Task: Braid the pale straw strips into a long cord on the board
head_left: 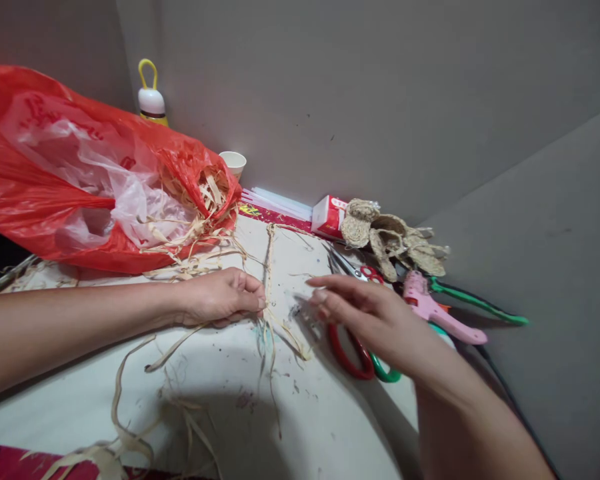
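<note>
And here's the straw braid (269, 257), long axis running far to near, its near end pinched in the left hand (233, 297); the right hand (367, 312) hangs just right of it, fingers loosely parted, nothing seen in them. Loose strands (300, 348) trail over the white worktop (220, 367). Red bag (35, 223) far left, scissors (336, 347) and pink glue gun (425, 300) right, grey wall (330, 100) behind

passable: front of table (325, 413) | rear-left: red bag (97, 199) | beside right hand (367, 308): scissors (344, 365), pink glue gun (429, 305)
</note>
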`<state>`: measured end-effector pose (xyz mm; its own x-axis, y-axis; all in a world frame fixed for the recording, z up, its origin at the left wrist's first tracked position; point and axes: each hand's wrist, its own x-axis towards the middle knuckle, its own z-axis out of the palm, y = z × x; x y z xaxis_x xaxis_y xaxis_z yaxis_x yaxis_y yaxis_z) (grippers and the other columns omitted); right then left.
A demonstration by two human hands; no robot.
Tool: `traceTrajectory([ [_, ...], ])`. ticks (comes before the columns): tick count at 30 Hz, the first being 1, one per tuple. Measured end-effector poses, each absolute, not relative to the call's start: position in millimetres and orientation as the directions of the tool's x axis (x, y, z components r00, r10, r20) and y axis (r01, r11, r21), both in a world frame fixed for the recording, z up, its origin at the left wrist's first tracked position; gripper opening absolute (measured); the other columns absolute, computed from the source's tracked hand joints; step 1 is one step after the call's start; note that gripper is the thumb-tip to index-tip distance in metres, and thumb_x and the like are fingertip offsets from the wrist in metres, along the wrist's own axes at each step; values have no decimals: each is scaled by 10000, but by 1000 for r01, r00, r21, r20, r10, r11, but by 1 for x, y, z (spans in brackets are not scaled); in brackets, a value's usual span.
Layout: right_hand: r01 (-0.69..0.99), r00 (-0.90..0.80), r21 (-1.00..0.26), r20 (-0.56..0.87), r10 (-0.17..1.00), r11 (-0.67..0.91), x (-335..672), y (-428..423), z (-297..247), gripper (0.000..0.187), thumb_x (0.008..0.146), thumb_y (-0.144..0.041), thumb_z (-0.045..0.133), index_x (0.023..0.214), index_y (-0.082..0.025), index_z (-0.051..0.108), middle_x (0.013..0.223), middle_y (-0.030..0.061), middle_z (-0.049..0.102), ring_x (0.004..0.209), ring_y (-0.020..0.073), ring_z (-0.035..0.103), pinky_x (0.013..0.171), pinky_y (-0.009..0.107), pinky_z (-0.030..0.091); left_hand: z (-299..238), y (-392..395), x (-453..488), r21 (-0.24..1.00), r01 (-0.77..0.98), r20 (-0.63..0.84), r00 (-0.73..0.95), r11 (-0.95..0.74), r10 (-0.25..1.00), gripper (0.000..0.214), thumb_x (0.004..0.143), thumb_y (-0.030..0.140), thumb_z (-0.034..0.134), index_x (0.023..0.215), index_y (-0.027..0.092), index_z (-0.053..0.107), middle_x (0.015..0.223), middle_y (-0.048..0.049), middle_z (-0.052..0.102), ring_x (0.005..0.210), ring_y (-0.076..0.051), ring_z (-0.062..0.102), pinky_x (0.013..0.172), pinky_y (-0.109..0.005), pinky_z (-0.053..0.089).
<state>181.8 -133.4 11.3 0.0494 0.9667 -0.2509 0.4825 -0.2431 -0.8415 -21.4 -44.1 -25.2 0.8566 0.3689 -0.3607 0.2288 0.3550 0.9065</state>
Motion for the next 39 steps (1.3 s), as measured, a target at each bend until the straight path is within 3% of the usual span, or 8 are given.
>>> traceTrajectory([
  [3, 586, 328, -777, -33, 944, -231, 203, -139, 30, 394, 672, -479, 682, 936, -187, 701, 891, 91, 704, 787, 236, 618, 732, 365, 467, -26, -44, -21, 908, 233, -362, 853, 347, 375, 205, 803, 324, 582, 698, 159, 519, 366, 97, 314, 315, -38, 194, 292, -156, 163],
  [6, 646, 481, -699, 60, 875, -307, 227, -142, 41, 401, 651, -494, 665, 885, -170, 705, 800, 102, 694, 686, 232, 588, 640, 365, 446, -26, -44, -21, 907, 242, -367, 854, 344, 368, 239, 786, 368, 607, 699, 161, 525, 365, 100, 307, 316, -36, 185, 295, -160, 158],
  [11, 835, 452, -382, 64, 890, -397, 256, -128, 14, 240, 706, -391, 586, 771, -184, 691, 706, 70, 684, 637, 221, 580, 615, 340, 407, -27, -43, -22, 915, 246, -357, 861, 320, 361, 261, 779, 395, 614, 698, 163, 526, 372, 100, 310, 319, -37, 189, 298, -161, 157],
  [14, 852, 433, -351, 56, 900, -388, 264, -117, -12, 228, 709, -393, 589, 727, -186, 681, 706, 69, 686, 663, 231, 589, 628, 338, 405, -28, -42, -22, 918, 247, -353, 865, 309, 356, 240, 794, 374, 593, 700, 164, 525, 375, 100, 311, 321, -39, 187, 300, -163, 153],
  [25, 824, 407, -447, 40, 913, -348, 266, -117, -11, 226, 678, -367, 575, 538, -191, 562, 491, -4, 517, 507, 153, 439, 500, 273, 319, -27, -43, -22, 924, 259, -351, 865, 281, 358, 228, 807, 366, 564, 711, 163, 524, 365, 101, 315, 314, -46, 186, 305, -174, 148],
  [29, 773, 390, -536, -21, 921, -340, 268, -116, -12, 219, 620, -341, 650, 487, -184, 573, 479, -5, 523, 498, 143, 430, 493, 266, 315, -27, -43, -22, 926, 248, -343, 867, 283, 363, 244, 804, 386, 570, 709, 167, 522, 368, 104, 311, 316, -47, 178, 307, -179, 142],
  [33, 680, 389, -665, -29, 921, -308, 265, -122, 2, 271, 682, -425, 652, 583, -184, 577, 485, -31, 474, 451, 111, 376, 441, 246, 289, -27, -43, -23, 927, 251, -344, 865, 278, 364, 286, 784, 434, 592, 715, 165, 523, 366, 108, 309, 315, -46, 177, 310, -182, 132],
  [39, 184, 322, -962, -136, 937, -203, 250, -128, 22, 278, 642, -339, 799, 757, -199, 588, 630, -10, 616, 436, 62, 399, 404, 182, 304, -29, -44, -22, 926, 232, -335, 866, 297, 370, 321, 753, 474, 613, 704, 172, 516, 370, 114, 309, 317, -45, 175, 311, -183, 139],
])
